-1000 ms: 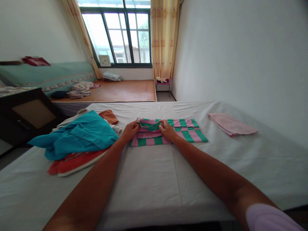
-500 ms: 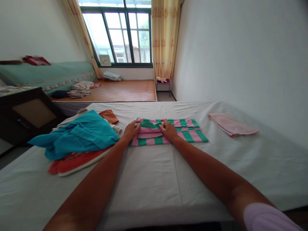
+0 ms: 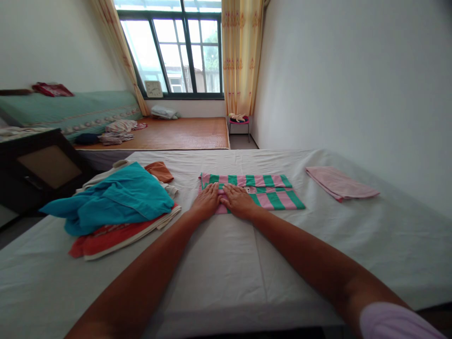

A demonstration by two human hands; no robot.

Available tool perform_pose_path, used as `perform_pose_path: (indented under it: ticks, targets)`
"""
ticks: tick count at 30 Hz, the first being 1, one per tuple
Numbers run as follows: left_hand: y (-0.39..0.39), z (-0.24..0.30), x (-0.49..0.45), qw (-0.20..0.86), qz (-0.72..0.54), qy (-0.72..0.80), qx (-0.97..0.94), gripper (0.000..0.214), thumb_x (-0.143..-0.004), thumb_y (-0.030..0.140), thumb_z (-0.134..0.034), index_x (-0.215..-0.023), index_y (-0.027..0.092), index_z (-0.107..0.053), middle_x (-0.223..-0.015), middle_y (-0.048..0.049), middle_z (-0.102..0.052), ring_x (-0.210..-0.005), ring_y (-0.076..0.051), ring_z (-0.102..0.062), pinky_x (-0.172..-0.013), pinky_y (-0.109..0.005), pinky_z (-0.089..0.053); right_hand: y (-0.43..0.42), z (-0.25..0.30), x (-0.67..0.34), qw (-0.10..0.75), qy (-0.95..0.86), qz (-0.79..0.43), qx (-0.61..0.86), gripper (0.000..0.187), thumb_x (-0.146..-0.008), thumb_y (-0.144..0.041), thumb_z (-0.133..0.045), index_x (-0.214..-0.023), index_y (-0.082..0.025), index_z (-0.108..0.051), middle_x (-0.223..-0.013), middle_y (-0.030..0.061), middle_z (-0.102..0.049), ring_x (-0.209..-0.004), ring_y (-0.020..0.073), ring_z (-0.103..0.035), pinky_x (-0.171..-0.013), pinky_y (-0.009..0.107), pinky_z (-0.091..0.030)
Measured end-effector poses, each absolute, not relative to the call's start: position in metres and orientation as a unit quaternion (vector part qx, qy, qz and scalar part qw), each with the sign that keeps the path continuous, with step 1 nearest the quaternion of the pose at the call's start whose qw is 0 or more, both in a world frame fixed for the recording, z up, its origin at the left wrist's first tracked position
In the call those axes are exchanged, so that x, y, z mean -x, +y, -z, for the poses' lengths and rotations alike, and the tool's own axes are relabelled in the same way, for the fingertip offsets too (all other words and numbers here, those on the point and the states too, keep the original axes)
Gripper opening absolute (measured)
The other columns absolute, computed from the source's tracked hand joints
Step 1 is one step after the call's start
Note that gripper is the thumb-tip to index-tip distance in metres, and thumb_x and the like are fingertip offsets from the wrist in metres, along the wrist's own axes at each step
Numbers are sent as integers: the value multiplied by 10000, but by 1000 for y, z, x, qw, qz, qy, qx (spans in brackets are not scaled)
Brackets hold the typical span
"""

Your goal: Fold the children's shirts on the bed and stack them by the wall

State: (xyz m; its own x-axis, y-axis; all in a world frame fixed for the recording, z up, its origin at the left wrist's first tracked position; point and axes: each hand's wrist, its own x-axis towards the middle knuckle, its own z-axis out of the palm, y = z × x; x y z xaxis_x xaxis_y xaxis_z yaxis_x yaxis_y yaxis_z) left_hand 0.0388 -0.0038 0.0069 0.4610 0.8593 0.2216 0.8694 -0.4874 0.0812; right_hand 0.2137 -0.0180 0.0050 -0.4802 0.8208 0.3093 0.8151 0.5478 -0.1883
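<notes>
A pink and green striped garment (image 3: 277, 198), folded into a long strip, lies flat in front of me on the white sheet (image 3: 226, 263). My left hand (image 3: 207, 201) rests palm down on its left part, fingers stretched out. Right beside it, my right hand (image 3: 237, 200) also lies flat on the cloth, its thumb close to the left hand. The fabric under both palms is hidden. To the left is a heap of clothes with a turquoise garment (image 3: 123, 202) on top and a red one (image 3: 106, 240) beneath.
A folded pink cloth (image 3: 341, 182) lies on the right of the sheet near the wall. An orange-brown cloth (image 3: 160, 171) sits behind the heap. Beyond are a brown mat-covered bed (image 3: 190, 132), a dark cabinet (image 3: 45, 165) and a small stool (image 3: 239, 121).
Both hands have come together and now lie flat on the striped garment. Before, they held the raised green and pink flap at its left end, which is now down.
</notes>
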Motion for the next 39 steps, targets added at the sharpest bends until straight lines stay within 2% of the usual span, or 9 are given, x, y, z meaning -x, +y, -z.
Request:
perform_pose_path:
  ticks: [4,11,19,24,29,32,36,39]
  targets:
    - [-3,-3,-36,2,85,-518,851,604,-959,429,-321,-1448,75,-351,-1525,-170,-309,-1424,-279,-243,-1154,-403,-207,-10,-3,-230,159,-846,-19,509,586,-968,-512,-329,-1430,-159,-407,-1494,134,-381,-1378,257,-340,-1117,433,-249]
    - [-5,-17,-28,-24,66,-583,810,572,-966,480,-249,-1467,218,-333,-1553,-105,-271,-1427,-276,-239,-1123,-481,-210,-5,-6,-238,151,-834,-17,530,516,-981,-448,-306,-1421,-207,-425,-1485,102,-404,-1365,242,-362,-1098,449,-267]
    - [5,-17,-12,-35,75,-619,781,571,-961,476,-241,-1463,224,-341,-1544,-125,-290,-1409,-295,-276,-1094,-487,-256,-3,-2,-239,156,-827,-37,539,537,-981,-487,-276,-1435,-229,-400,-1500,77,-385,-1381,230,-336,-1111,448,-243]
    - [6,-13,-12,-45,78,-622,778,582,-955,482,-238,-1472,229,-328,-1548,-118,-281,-1416,-290,-262,-1093,-499,-257,1,-2,-250,152,-800,-32,579,573,-978,-510,-285,-1417,-168,-422,-1470,127,-424,-1360,256,-355,-1087,455,-269]
    - [7,-12,-11,-45,84,-619,780,585,-952,480,-248,-1470,221,-334,-1548,-119,-281,-1411,-294,-270,-1102,-496,-242,1,-15,-281,147,-750,40,643,447,-985,-460,-300,-1149,-214,-635,-1273,130,-598,-1206,307,-464,-964,514,-347]
    - [7,-12,-10,-44,78,-621,779,587,-950,481,-249,-1469,221,-334,-1550,-113,-279,-1414,-291,-265,-1105,-495,-236,1,-20,-305,134,-712,94,683,407,-986,-402,-308,-1042,-200,-656,-1142,145,-636,-1110,295,-506,-921,477,-366]
    - [6,-13,-11,-47,74,-624,777,600,-952,480,-232,-1476,200,-321,-1555,-120,-263,-1423,-292,-240,-1111,-505,-224,6,-18,-338,110,-662,130,730,357,-978,-358,-329,-1079,-175,-618,-1128,161,-621,-1073,286,-522,-867,438,-402]
    - [5,-14,-10,-48,75,-625,776,597,-953,475,-236,-1475,198,-324,-1555,-120,-263,-1423,-289,-241,-1115,-506,-216,9,-12,-361,105,-644,133,746,340,-961,-354,-367,-1129,-164,-594,-1205,168,-594,-1123,291,-499,-864,425,-421]
